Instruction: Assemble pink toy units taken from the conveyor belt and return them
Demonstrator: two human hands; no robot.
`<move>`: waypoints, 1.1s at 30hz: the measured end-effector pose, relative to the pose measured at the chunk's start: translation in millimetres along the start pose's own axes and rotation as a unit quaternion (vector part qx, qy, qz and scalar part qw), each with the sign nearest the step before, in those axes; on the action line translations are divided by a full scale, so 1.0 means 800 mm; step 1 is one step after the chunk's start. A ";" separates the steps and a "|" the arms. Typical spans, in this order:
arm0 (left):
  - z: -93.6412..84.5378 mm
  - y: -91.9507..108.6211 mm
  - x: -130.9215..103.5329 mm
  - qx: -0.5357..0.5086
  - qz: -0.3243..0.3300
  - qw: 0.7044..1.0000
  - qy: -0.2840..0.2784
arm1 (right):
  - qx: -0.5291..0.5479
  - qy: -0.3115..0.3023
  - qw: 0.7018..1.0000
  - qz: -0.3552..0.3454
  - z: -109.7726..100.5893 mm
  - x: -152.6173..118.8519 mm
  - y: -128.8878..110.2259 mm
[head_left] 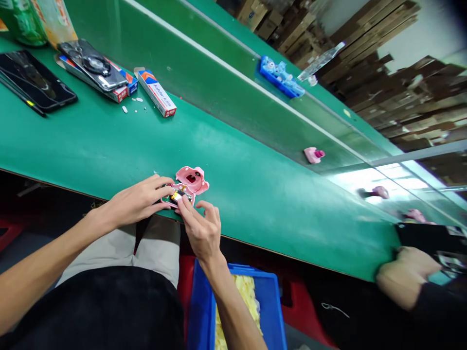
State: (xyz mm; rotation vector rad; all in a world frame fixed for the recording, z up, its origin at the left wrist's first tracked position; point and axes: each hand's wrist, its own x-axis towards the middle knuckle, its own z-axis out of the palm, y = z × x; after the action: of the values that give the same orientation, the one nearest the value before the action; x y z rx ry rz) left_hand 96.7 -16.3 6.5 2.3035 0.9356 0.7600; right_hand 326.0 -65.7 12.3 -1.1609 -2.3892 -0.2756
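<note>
Near the front edge of the green bench lies a pink plastic toy shell half [176, 204] with a battery [177, 196] and bits of circuitry inside. My left hand [140, 200] pinches its left side between thumb and fingers. At its lower right, my right hand [203, 229] has its fingertips closed on the battery and the shell's rim; the exact contact is partly hidden. Just behind lies the other pink shell half [197, 181], hollow side up, with a dark round part in it. It touches or nearly touches the first half.
At left are a black phone [36, 80], another phone [93, 65] on boxes, and a glue carton [156, 93]. A belt [233, 73] carries a blue tray [280, 80] and a pink toy piece [314, 155]. Below stands a blue bin [272, 301]. Another person's arm [406, 277] is at right.
</note>
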 end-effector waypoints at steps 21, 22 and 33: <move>-0.007 0.008 0.005 -0.099 -0.053 0.992 0.048 | 0.061 -0.544 0.810 0.209 -0.058 0.244 0.055; -0.009 0.008 0.006 -0.154 -0.068 0.983 0.072 | 0.081 -0.518 0.827 0.203 -0.071 0.241 0.056; -0.027 0.063 0.061 -0.570 -0.096 0.751 0.318 | 0.222 -0.283 0.931 -0.055 -0.168 0.278 0.037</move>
State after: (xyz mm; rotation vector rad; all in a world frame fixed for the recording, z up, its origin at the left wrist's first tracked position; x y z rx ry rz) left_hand 133.7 -5.5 68.4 0.8461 0.6184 1.5163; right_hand 273.7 55.9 238.1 -0.9760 -2.7918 0.6263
